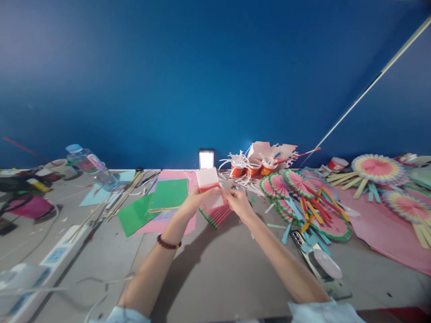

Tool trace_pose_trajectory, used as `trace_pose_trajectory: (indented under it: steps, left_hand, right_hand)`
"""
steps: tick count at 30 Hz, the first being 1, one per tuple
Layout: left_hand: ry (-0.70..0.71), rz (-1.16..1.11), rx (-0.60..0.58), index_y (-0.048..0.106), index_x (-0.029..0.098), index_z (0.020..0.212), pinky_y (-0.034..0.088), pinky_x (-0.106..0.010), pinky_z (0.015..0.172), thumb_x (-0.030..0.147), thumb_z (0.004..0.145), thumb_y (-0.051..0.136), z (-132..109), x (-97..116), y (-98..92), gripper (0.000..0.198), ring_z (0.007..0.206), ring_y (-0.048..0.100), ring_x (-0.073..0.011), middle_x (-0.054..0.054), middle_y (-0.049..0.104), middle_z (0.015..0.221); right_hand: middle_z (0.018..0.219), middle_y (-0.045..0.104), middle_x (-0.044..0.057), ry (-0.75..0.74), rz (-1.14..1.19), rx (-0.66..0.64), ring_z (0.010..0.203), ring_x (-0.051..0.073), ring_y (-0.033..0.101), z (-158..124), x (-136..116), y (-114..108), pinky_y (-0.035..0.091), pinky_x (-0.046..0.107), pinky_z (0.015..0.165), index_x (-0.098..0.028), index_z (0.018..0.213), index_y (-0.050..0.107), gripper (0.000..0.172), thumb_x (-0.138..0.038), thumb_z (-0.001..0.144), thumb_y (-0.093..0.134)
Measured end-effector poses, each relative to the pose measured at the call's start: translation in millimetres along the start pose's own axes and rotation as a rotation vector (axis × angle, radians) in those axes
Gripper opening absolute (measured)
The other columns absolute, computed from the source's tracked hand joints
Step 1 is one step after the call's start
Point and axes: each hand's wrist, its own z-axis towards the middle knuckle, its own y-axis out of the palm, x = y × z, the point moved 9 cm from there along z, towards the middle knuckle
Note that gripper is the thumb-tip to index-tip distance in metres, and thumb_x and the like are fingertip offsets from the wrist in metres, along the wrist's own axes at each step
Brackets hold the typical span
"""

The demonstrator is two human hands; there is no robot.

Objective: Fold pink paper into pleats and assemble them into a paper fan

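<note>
Over the middle of the table, my left hand [202, 199] is closed on a small flat packet [208, 178], white above with a red band lower down. Close beside it, my right hand [237, 202] has its fingertips pinched together at the packet's lower right. What those fingertips grip is too small to make out. Just under both hands lies a pleated pink paper [218, 217] with a green edge, partly covered by them. A beaded bracelet [168, 242] is on my left wrist.
Green paper sheets [170, 194] and thin sticks [124, 196] lie left, near a plastic bottle [90, 163] and a power strip [50, 264]. A lit screen [206, 159] stands behind. Rightward are red cups [266, 169], finished paper fans [299, 184], a phone [311, 251] and a mouse [326, 264].
</note>
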Motion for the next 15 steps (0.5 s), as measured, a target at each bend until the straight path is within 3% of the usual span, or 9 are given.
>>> trace_pose_trajectory:
  steps: [5,9,15]
  left_hand:
    - [-0.026,0.023,-0.028,0.072,0.013,0.095,0.05,-0.03,0.078,0.04,0.065,0.078,3,-1,-3.7,0.041,0.087,0.067,-0.0235,-0.011,0.073,0.097]
    - [-0.019,-0.02,-0.066,0.07,0.012,0.102,0.048,-0.034,0.086,0.038,0.064,0.078,3,-3,-0.4,0.047,0.095,0.065,-0.0248,-0.013,0.071,0.106]
    - [-0.073,0.087,-0.001,0.072,0.011,0.098,0.051,-0.032,0.073,0.05,0.066,0.074,2,-9,-0.2,0.051,0.084,0.067,-0.0253,-0.014,0.073,0.097]
  right_hand:
    - [0.061,0.057,0.0,-0.127,-0.193,-0.018,0.061,0.015,0.048,1,-15,-10,0.037,0.025,0.056,-0.016,0.069,0.069,0.042,-0.051,0.082,0.051]
    - [0.052,0.045,-0.002,-0.165,-0.263,0.021,0.055,0.012,0.04,1,-19,-16,0.029,0.024,0.052,-0.016,0.058,0.061,0.046,-0.051,0.084,0.047]
    - [0.052,0.033,-0.004,-0.172,-0.245,-0.002,0.053,0.01,0.033,0,-19,-14,0.024,0.023,0.05,-0.017,0.053,0.048,0.046,-0.05,0.084,0.047]
